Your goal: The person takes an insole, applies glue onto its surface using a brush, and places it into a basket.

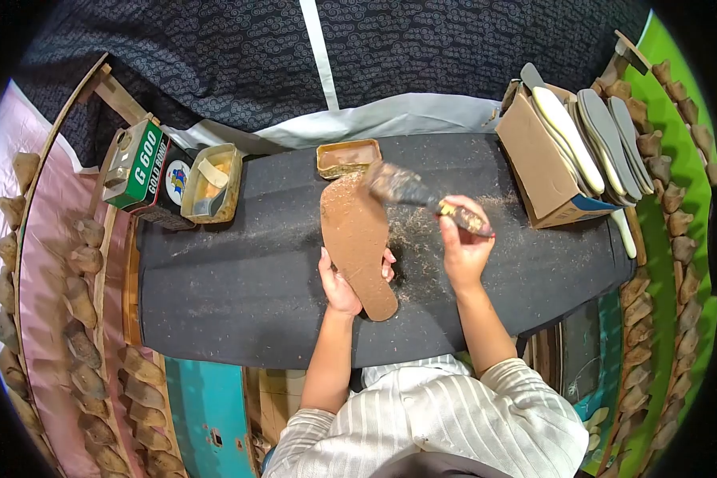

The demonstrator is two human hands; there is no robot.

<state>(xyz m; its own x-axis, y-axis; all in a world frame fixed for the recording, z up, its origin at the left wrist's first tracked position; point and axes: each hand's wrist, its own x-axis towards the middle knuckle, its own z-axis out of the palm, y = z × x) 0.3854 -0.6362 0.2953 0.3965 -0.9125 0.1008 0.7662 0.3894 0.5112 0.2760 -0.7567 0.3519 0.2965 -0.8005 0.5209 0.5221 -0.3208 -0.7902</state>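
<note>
One blurred brush, fingers of the right hand pinching it at three o'clock; one brown insole, left hand clasping its edges, fingers part-hidden!

Warm brown marks the sole, while the brush is blackish with yellow patches. Stripes line the off-white shirt; pale swirls pattern the black curtain, and tan flecks speckle the charcoal tablecloth. White lettering crosses the green-and-black can, with the left drape pink and the right drape lime.
</note>
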